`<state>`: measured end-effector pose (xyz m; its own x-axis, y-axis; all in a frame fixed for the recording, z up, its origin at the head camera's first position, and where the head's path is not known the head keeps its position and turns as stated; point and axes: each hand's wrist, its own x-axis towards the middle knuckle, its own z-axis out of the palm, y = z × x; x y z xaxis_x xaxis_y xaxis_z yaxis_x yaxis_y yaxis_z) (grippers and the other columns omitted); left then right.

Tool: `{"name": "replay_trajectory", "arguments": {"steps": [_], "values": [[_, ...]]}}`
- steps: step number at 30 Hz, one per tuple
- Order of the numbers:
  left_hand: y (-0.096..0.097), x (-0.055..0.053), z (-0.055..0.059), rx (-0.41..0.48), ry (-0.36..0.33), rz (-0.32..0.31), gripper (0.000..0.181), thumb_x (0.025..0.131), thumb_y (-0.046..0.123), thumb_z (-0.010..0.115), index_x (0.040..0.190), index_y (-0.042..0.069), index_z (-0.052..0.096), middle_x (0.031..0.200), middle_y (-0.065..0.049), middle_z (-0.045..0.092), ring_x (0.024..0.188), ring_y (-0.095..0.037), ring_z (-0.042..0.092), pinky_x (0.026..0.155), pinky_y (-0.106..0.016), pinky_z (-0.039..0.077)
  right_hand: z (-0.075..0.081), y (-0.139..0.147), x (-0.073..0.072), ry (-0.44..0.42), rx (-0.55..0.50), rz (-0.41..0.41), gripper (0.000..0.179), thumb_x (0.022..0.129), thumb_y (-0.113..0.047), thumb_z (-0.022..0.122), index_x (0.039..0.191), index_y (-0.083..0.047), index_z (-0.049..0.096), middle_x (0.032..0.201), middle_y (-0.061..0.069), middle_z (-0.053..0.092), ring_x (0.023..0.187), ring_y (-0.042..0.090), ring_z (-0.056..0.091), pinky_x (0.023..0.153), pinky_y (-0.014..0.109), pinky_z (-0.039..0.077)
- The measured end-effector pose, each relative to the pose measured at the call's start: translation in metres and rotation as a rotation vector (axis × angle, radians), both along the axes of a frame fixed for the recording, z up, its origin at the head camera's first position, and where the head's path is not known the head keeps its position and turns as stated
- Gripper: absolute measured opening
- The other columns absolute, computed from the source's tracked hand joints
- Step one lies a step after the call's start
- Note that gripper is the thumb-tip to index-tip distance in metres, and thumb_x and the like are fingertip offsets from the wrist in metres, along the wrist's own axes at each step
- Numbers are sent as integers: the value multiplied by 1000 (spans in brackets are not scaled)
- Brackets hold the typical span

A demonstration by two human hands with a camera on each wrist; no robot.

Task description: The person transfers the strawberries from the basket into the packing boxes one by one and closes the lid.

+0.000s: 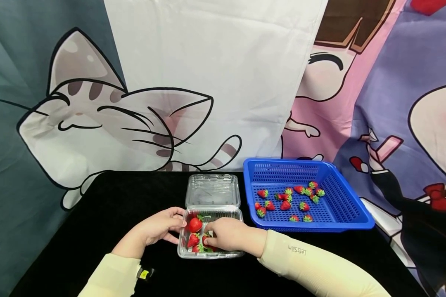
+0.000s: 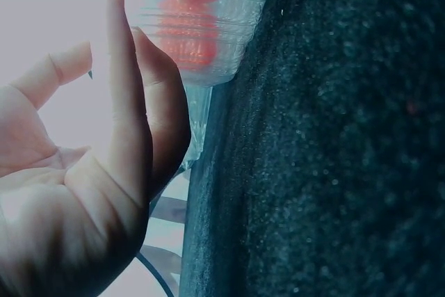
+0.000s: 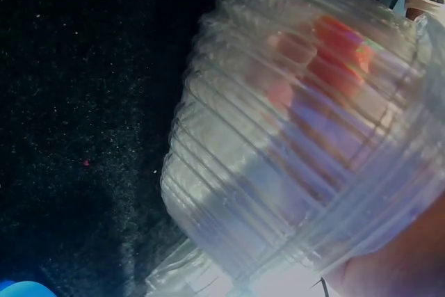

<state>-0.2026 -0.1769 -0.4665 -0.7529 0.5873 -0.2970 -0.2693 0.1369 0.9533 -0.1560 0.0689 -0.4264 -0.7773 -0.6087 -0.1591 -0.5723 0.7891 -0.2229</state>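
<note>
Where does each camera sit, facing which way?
Head: worn on the head, facing forward and down at the clear box and blue basket; left hand, right hand and sleeves show.
Left wrist: on that wrist, facing the box and black cloth; left hand shows.
Right wrist: on that wrist, facing the box's ribbed wall; part of right hand shows.
Both wrist views share the box, strawberries inside.

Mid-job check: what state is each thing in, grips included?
Clear ribbed plastic box: upright, holding several red strawberries.
Its clear lid: folded back, open.
Rectangular blue plastic basket: upright, more strawberries scattered inside.
Left-hand grip: touching the box's left rim.
Right-hand grip: inside the box at a strawberry; pinching unclear.
</note>
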Motion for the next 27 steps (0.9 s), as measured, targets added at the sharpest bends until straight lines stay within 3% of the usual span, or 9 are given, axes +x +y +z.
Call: {"name": "replay_trajectory", "arguments": {"steps": [4, 11, 15, 19, 23, 27], "values": [[0, 1, 0, 0, 1, 0, 46, 94, 13, 59, 131, -5, 39, 114, -15, 62, 96, -25, 65, 73, -45, 59, -1, 0, 0, -17, 3, -28, 34, 93, -43, 64, 119, -21, 70, 99, -10, 71, 91, 6, 65, 84, 30, 53], [0, 3, 2, -6, 11, 8, 46, 94, 12, 59, 131, -6, 39, 114, -15, 59, 95, -25, 65, 72, -44, 59, 1, -1, 1, -49, -47, -93, 43, 92, -44, 65, 126, -18, 64, 73, -15, 57, 69, 1, 56, 68, 28, 51], [0, 3, 2, -4, 11, 3, 45, 94, 11, 58, 131, -6, 39, 113, -15, 59, 94, -24, 65, 72, -44, 59, 6, 1, 1, -40, -75, -116, 44, 91, -44, 65, 126, -16, 63, 81, -12, 61, 70, 2, 55, 69, 29, 51], [0, 2, 2, -7, 13, 2, 45, 94, 12, 58, 131, -6, 39, 113, -14, 59, 94, -24, 65, 72, -44, 59, 17, 4, 2, 5, -119, -113, 36, 92, -42, 64, 117, -16, 65, 92, -8, 67, 73, 3, 57, 72, 29, 52], [0, 2, 2, -6, 15, 0, 46, 93, 12, 59, 131, -6, 39, 113, -14, 60, 94, -24, 65, 71, -43, 59, 37, 8, 3, 18, -188, -121, 19, 93, -38, 65, 98, -20, 65, 78, -12, 62, 64, 4, 54, 61, 26, 48], [0, 2, 2, 3, 17, -2, 46, 92, 12, 59, 130, -6, 39, 112, -15, 62, 95, -25, 66, 72, -43, 59, 59, 18, 0, 28, -236, -151, 15, 94, -38, 65, 88, -24, 62, 66, -13, 55, 57, 5, 50, 53, 26, 43]]}}
